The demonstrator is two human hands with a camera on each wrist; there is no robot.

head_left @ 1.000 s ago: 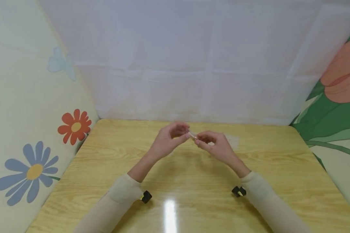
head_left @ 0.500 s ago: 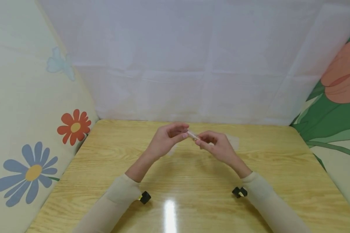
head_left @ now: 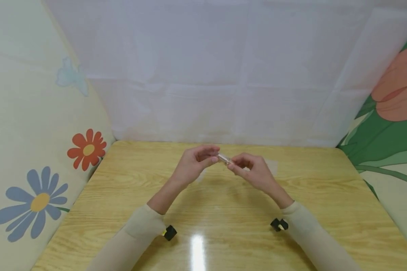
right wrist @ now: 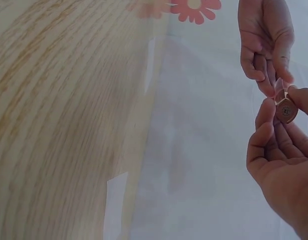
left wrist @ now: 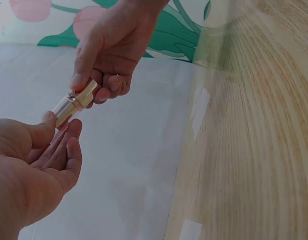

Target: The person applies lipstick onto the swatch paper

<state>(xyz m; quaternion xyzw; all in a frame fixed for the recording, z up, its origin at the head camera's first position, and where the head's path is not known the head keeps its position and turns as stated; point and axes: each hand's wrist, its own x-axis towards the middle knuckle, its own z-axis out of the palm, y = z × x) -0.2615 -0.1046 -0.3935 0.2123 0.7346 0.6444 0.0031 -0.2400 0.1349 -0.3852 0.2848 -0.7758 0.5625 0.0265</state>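
One slim gold-coloured tube with a clear plastic-looking sleeve (head_left: pixel 224 158), held between two hands over a yellowish wood-grain table (head_left: pixel 224 214)

Both ends are pinched. At the left, a person's bare left hand (head_left: pixel 188 165) grips the clear end between thumb and fingers; at the right, the bare right hand (head_left: pixel 256 171) pinches the shiny gold-coloured base (left wrist: pixel 87 93). The tube sits off the tabletop, toward the far side of the table, slanting so that its left end lies farther from the person.

It looks like a lipstick or similar cosmetic, so it is probably light and stiff. The glossy surfaces may be slippery under dry fingertips, and the clear part might crack if squeezed hard. The flat-sided base seems the surest place for one hand, with a light pinch on the clear end for the other.

As for writing, the right wrist view shows a small round mark (right wrist: pixel 286 111) on the base's end, too small to read. No brand name can be made out.

Two pale, flat, four-sided patches, one on the left (left wrist: pixel 190 230) and one on the right (left wrist: pixel 200 112), lie on the far part of the table; paper or tape, it is hard to tell. A creased white cloth backdrop (head_left: pixel 190 75) hangs beyond, between flower-printed panels at left (head_left: pixel 20 113) and right (head_left: pixel 393 158).
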